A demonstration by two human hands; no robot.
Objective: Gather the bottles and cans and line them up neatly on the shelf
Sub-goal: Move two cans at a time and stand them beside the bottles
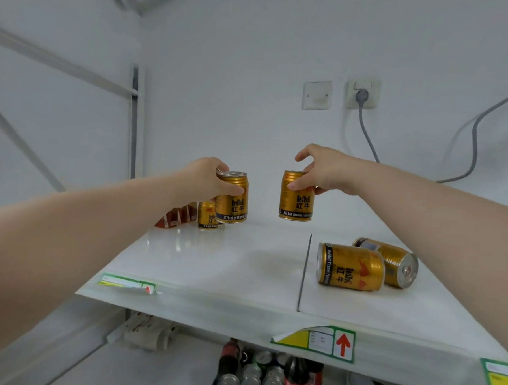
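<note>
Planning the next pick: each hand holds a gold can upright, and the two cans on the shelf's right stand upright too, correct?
No. Head view: the near can and far can on the right of the shelf lie on their sides. The left hand holds the left can upright, the right hand the right can.

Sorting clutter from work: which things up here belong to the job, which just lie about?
Job: gold metal can in left hand; second gold can in right hand; small upright gold can; two toppled gold cans.
Idle: red cartons; grey cable.
</note>
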